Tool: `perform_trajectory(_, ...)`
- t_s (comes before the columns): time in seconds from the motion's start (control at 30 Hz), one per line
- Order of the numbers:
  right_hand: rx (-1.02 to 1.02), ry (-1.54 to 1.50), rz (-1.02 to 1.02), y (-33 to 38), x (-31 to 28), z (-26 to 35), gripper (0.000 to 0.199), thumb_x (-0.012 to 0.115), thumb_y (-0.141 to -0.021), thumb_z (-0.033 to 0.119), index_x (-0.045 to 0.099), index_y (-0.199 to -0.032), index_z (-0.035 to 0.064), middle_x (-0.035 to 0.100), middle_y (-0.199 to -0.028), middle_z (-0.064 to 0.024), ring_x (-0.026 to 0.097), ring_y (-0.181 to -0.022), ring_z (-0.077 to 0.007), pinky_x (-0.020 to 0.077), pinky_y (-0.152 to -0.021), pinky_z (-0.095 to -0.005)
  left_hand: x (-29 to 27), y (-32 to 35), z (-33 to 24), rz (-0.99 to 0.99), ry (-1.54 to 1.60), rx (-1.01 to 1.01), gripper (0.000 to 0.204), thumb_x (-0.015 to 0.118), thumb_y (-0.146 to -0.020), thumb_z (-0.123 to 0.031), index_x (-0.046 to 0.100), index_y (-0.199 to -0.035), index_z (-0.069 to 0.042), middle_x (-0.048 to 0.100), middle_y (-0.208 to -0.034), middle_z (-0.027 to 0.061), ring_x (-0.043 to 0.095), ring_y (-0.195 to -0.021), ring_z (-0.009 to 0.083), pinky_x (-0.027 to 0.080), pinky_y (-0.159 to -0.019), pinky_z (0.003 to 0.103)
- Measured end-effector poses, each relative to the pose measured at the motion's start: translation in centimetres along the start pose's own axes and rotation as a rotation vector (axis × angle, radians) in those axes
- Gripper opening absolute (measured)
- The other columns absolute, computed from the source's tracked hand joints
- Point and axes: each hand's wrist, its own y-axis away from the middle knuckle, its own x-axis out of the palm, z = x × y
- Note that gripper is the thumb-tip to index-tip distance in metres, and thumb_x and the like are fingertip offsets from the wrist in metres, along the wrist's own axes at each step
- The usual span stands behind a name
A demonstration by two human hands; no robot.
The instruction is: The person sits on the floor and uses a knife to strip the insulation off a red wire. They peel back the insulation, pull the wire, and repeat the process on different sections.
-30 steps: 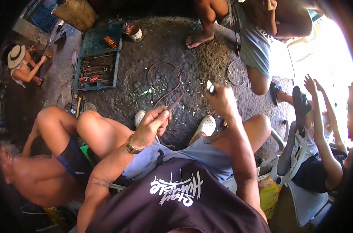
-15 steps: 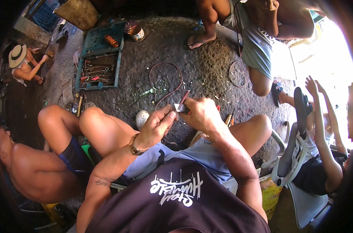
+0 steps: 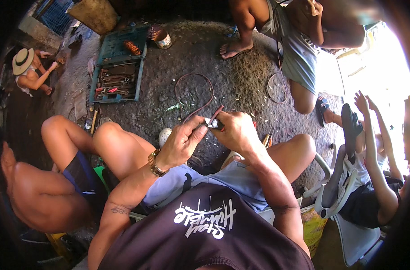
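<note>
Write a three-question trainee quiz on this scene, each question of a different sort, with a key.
1. True or false: the left hand and the right hand meet at one small tool held above the lap.
2. Multiple choice: the open toolbox lies (A) on the person's lap, (B) on the ground at upper left, (C) on the grey chair.
3. Fill in: the loop of reddish cable lies on the ____ in front of the hands.

Key
1. True: both hands close on the small dark tool, from which a reddish cable end sticks out.
2. B.
3. Ground: it curls over the dark, gritty ground.
</note>
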Motion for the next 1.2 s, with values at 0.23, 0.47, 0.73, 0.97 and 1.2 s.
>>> perform_trajectory(0.23, 0.408, 0.203, -0.067, -2.2, -2.0, -3.1, 0.020, 0.075, -0.083, 0.020, 0.070, -0.091, 0.0024, 0.070, -0.074, -0.0199, 0.072, -0.070, -0.0348, 0.0576, -0.065, -0.0459, 1.1, 1.8, -0.9, 0.045, -0.058, 0.028, 0.024, 0.056, -0.106, -0.019, 0.069, -0.118, -0.003, 0.047, -0.058, 0.0023, 0.040, -0.052, 0.0061, 0.031, -0.048, 0.029)
perform_trajectory(0.47, 0.373, 0.055, -0.145, 0.0, -5.0, -9.6, 0.028, 0.072, -0.083, 0.023, 0.068, -0.082, -0.0051, 0.062, -0.062, -0.0190, 0.062, -0.054, -0.0252, 0.0496, -0.058, -0.0396, 1.5, 2.5, 1.6, -0.052, 0.328, -0.320, 0.029, 0.050, -0.109, -0.027, 0.068, -0.105, -0.005, 0.034, -0.061, -0.0123, 0.029, -0.053, -0.0012, 0.023, -0.047, 0.021)
perform_trajectory(0.73, 0.157, 0.014, 0.124, 1.0, -0.8, -0.7, 0.025, 0.075, -0.082, 0.024, 0.069, -0.092, 0.0026, 0.070, -0.076, -0.0208, 0.071, -0.074, -0.0391, 0.0570, -0.070, -0.0475, 1.7, 1.1, 1.0, -0.076, 0.453, -0.383, 0.028, 0.050, -0.109, -0.027, 0.064, -0.100, -0.004, 0.043, -0.066, -0.0078, 0.037, -0.058, 0.0006, 0.031, -0.050, 0.021)
perform_trajectory(0.97, 0.041, 0.032, 0.140, 0.3, 0.1, 0.6, 0.023, 0.075, -0.077, 0.019, 0.070, -0.089, -0.0005, 0.070, -0.077, -0.0198, 0.071, -0.073, -0.0386, 0.0570, -0.068, -0.0461, 1.9, 1.2, 1.0, -0.040, 0.277, -0.266, 0.024, 0.049, -0.109, -0.022, 0.063, -0.106, -0.003, 0.044, -0.065, -0.0052, 0.038, -0.058, 0.0043, 0.032, -0.053, 0.026)
perform_trajectory(1.2, -0.052, 0.019, 0.091, 0.4, -0.3, 1.4, 0.020, 0.075, -0.074, 0.015, 0.069, -0.085, 0.0001, 0.069, -0.078, -0.0186, 0.070, -0.072, -0.0386, 0.0566, -0.067, -0.0456, 2.0, 1.2, -0.1, -0.064, 0.204, -0.120, 0.022, 0.048, -0.109, -0.022, 0.060, -0.108, -0.003, 0.044, -0.064, -0.0062, 0.037, -0.056, 0.0026, 0.031, -0.049, 0.024)
